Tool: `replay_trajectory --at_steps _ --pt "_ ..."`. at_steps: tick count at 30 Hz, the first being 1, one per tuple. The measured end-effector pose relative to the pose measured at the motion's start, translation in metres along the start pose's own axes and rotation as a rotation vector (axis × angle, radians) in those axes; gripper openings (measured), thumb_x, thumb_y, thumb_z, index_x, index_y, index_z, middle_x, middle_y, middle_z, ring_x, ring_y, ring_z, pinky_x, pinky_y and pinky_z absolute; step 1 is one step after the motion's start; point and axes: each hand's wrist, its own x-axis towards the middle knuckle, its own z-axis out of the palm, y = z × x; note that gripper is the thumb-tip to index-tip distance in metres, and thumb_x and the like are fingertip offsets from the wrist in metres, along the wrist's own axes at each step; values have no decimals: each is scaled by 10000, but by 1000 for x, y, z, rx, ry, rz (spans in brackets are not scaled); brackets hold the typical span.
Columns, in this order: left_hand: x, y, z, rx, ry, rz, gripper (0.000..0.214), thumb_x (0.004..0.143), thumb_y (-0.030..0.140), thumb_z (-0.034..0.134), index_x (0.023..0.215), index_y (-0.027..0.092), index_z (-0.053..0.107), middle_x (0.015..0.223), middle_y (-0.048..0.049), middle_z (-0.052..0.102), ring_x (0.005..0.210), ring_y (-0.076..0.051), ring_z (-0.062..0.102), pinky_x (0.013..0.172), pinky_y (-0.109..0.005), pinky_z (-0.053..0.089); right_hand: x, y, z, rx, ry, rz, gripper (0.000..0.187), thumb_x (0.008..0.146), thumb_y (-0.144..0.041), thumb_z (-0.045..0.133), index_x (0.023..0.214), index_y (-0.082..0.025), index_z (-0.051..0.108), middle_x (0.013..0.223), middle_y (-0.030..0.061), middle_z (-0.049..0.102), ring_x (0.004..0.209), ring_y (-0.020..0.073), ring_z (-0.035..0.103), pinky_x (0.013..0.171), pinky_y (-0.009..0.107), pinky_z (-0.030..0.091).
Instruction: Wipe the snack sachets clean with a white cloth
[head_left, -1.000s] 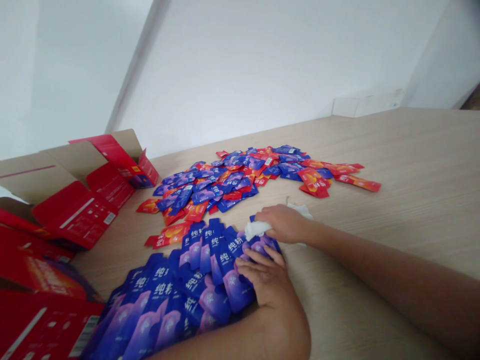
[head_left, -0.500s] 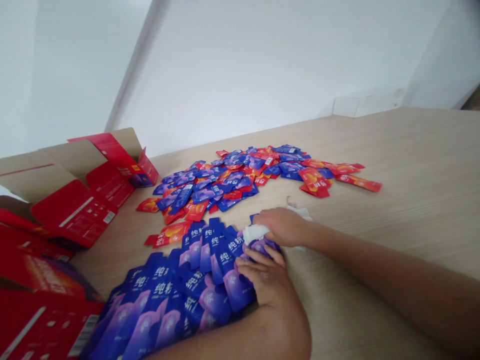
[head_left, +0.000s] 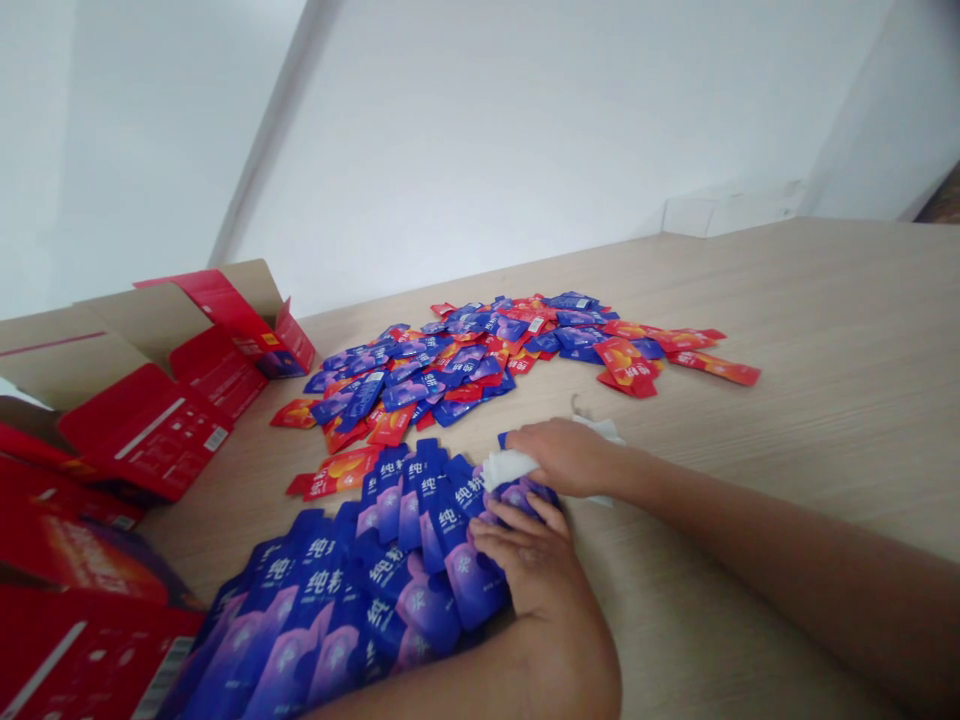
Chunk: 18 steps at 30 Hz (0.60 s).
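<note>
- Your right hand (head_left: 564,456), at centre frame, is closed around a crumpled white cloth (head_left: 504,468). The cloth sticks out to the left of your fist and touches the topmost blue sachets (head_left: 360,590).
- Your left hand (head_left: 531,572), just below it, lies flat with fingers loosely spread, pressing on the end of the sachet row beside the cloth (it grips nothing).
- Those sachets overlap in a fanned row running from centre frame down to the lower left.
- A single red sachet (head_left: 337,472) lies just beside the row's upper edge.
- Farther up, a mixed pile (head_left: 487,350) of red and blue sachets is spread on the worktop (head_left: 787,450), apart from the row.
- Opened red cartons (head_left: 150,420) stand at the left edge.
</note>
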Motion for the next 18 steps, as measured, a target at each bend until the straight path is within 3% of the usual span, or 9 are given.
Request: replay_trajectory --at_steps 5,8,12,14,18 --pt "1 2 3 47 -18 -11 547 828 10 316 1342 178 397 1230 -303 494 994 -365 577 792 -557 472 -2 13 -2 -31 99 113 276 774 -260 566 1037 -184 532 1001 84 628 908 239 578 733 307 387" --pt "0 1 1 61 -35 9 550 826 14 298 1344 173 392 1226 -301 500 1004 -369 569 785 -556 475 -5 5 -8 47 150 34 238 802 -252 519 1031 -188 534 990 69 625 905 219 575 744 294 386" --pt "0 -1 -1 61 -27 40 557 822 14 286 1344 181 390 1191 -258 557 1001 -361 573 783 -560 476 -3 -8 -8 58 7 -90 241 769 -268 566 1002 -209 557 949 53 635 857 219 587 722 291 386" --pt "0 -1 -1 79 -23 35 555 825 19 288 1350 177 379 1189 -260 557 993 -355 580 781 -547 481 0 -5 -4 16 -25 -52 258 765 -284 583 1011 -211 553 941 60 638 850 227 589 716 300 385" --pt "1 3 3 113 -9 -7 538 832 40 309 1342 188 391 1211 -277 530 991 -357 582 778 -546 480 0 14 1 -61 36 77 253 781 -263 570 1023 -197 531 983 80 628 904 238 577 739 311 379"
